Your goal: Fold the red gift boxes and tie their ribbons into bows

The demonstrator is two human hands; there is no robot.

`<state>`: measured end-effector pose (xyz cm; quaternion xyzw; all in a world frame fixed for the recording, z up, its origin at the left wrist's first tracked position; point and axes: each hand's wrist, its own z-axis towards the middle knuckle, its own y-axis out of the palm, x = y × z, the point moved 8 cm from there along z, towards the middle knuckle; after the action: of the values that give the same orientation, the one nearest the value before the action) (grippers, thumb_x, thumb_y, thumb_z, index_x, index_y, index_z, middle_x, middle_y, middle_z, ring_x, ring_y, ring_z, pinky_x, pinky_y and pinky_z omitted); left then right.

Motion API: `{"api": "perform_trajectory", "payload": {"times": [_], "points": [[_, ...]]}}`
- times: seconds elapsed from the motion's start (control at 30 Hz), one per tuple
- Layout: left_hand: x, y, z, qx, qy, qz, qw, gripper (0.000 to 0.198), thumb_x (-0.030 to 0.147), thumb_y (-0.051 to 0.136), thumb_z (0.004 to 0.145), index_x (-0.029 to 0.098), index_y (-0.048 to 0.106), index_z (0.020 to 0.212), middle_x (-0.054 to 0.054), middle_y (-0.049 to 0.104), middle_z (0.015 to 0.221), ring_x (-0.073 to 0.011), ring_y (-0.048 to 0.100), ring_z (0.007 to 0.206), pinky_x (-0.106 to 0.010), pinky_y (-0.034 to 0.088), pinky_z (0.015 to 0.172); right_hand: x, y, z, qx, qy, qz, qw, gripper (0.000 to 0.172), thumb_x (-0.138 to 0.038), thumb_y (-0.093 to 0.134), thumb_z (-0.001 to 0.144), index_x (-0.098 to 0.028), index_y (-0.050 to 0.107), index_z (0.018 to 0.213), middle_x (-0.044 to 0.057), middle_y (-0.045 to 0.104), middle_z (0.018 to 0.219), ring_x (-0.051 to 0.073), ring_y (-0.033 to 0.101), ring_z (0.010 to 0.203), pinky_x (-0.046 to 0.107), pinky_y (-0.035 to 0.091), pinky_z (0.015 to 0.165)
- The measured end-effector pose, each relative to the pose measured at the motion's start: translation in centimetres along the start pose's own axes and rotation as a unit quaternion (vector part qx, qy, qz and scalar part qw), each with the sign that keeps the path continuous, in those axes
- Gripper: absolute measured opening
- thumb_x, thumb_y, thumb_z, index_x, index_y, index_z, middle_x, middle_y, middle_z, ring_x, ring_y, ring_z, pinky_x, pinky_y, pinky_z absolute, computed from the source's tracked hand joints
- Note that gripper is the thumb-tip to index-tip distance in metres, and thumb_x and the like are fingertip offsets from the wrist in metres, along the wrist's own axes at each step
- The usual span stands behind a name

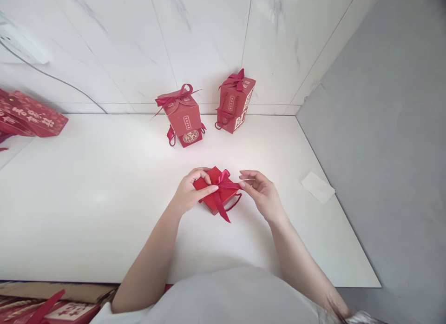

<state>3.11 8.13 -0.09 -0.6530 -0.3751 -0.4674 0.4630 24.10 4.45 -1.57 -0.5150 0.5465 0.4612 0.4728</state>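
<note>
A closed red box (210,201) sits on the white surface (104,226), contents hidden. The left hand (188,190) has its fingers clamped on it, thumb against the ribbon (230,186); the right hand's (264,194) fingers pinch one ribbon end. Behind stand a left carton (183,117) and a right carton (231,101), both closed.

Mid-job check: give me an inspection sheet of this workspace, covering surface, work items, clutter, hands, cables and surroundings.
Surface: white tabletop; no spills seen.
Work items: red box, pink-red ribbon across its top.
Clutter: pale paper at the right edge; left rear box and right rear box, both ribboned.
Hands: left hand holds the red box; right hand pinches a ribbon end.
Cables: thin cable on the wall at left, away from both hands.
Surroundings: marbled wall behind; red packaging far left.
</note>
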Motion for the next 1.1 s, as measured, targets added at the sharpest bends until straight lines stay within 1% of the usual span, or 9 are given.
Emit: {"api": "perform_trajectory", "payload": {"times": [0.07,0.13,0.23,0.43,0.5,0.57,0.63,0.7,1.1], "points": [[0.0,0.1,0.0,-0.001,-0.002,-0.007,1.0,0.028,0.04,0.077,0.074,0.02,0.058,0.077,-0.008,0.056,0.133,-0.0293,0.056,0.121,-0.044,0.043,0.1,-0.6,-0.2,-0.3,0.0,-0.01,0.017,1.0,0.029,-0.045,0.073,0.079,-0.021,0.066,0.093,0.005,0.067,0.091,0.018,0.064,0.083,0.037,0.056,0.08],[0.0,0.1,0.0,-0.002,-0.004,-0.016,1.0,0.028,0.04,0.077,0.074,0.02,0.058,0.077,-0.008,0.056,0.133,-0.0292,0.056,0.121,-0.044,0.043,0.101,-1.4,-0.1,-0.9,-0.022,-0.015,0.034,0.999,0.022,-0.04,0.076,0.078,-0.021,0.066,0.086,0.002,0.066,0.083,0.016,0.063,0.078,0.034,0.056,0.075],[-0.1,0.1,-0.1,-0.003,-0.01,-0.024,1.0,0.027,0.041,0.077,0.074,0.02,0.06,0.078,-0.007,0.055,0.135,-0.0288,0.056,0.121,-0.043,0.044,0.101,-2.2,0.9,-2.0,-0.09,-0.013,0.038,0.995,0.017,-0.034,0.074,0.08,-0.022,0.064,0.085,0.001,0.064,0.083,0.015,0.061,0.075,0.031,0.055,0.069],[0.4,0.0,-0.2,0.015,0.003,0.022,1.0,0.024,0.044,0.074,0.077,0.023,0.068,0.085,-0.007,0.057,0.133,-0.029,0.054,0.124,-0.04,0.045,0.1,-2.0,2.6,-3.3,-0.201,-0.012,-0.146,0.969,0.008,-0.028,0.06,0.089,-0.022,0.064,0.086,0.003,0.066,0.091,0.016,0.063,0.082,0.031,0.053,0.069],[0.5,0.1,-0.3,0.031,-0.001,0.018,0.999,0.026,0.046,0.075,0.075,0.022,0.066,0.081,-0.008,0.059,0.129,-0.0281,0.058,0.117,-0.039,0.049,0.094,-2.5,2.6,-3.1,-0.18,-0.044,-0.176,0.967,0.01,-0.03,0.057,0.092,-0.023,0.064,0.091,0.003,0.066,0.092,0.016,0.063,0.081,0.032,0.054,0.07],[0.6,0.2,-0.4,0.038,-0.006,0.006,0.999,0.028,0.045,0.076,0.073,0.021,0.063,0.079,-0.008,0.06,0.126,-0.027,0.061,0.112,-0.038,0.051,0.089,-3.2,2.0,-2.7,-0.112,-0.097,-0.211,0.966,0.015,-0.033,0.054,0.095,-0.024,0.065,0.101,0.005,0.065,0.097,0.018,0.063,0.084,0.033,0.055,0.073],[0.6,0.4,-0.5,0.038,-0.012,-0.001,0.999,0.027,0.043,0.076,0.074,0.021,0.062,0.079,-0.007,0.06,0.125,-0.0262,0.061,0.11,-0.037,0.052,0.088,-3.9,1.6,-2.5,-0.032,-0.158,-0.261,0.952,0.021,-0.034,0.051,0.097,-0.026,0.065,0.111,0.008,0.062,0.106,0.02,0.062,0.095,0.037,0.055,0.081],[0.5,0.3,-0.4,0.042,-0.014,-0.004,0.999,0.026,0.043,0.074,0.076,0.021,0.062,0.079,-0.007,0.06,0.125,-0.0257,0.061,0.109,-0.037,0.052,0.088,-4.0,1.9,-2.5,-0.001,-0.202,-0.303,0.931,0.027,-0.033,0.048,0.099,-0.028,0.064,0.119,0.01,0.057,0.117,0.023,0.058,0.108,0.04,0.053,0.091],[0.3,0.5,-0.4,0.036,-0.003,-0.019,0.999,0.022,0.039,0.074,0.075,0.021,0.063,0.078,-0.007,0.06,0.123,-0.0263,0.062,0.109,-0.038,0.052,0.087,-2.7,4.2,-2.4,-0.067,-0.226,-0.359,0.903,0.048,-0.042,0.044,0.1,-0.033,0.042,0.147,0.01,0.038,0.151,0.028,0.04,0.136,0.049,0.044,0.108]]}}
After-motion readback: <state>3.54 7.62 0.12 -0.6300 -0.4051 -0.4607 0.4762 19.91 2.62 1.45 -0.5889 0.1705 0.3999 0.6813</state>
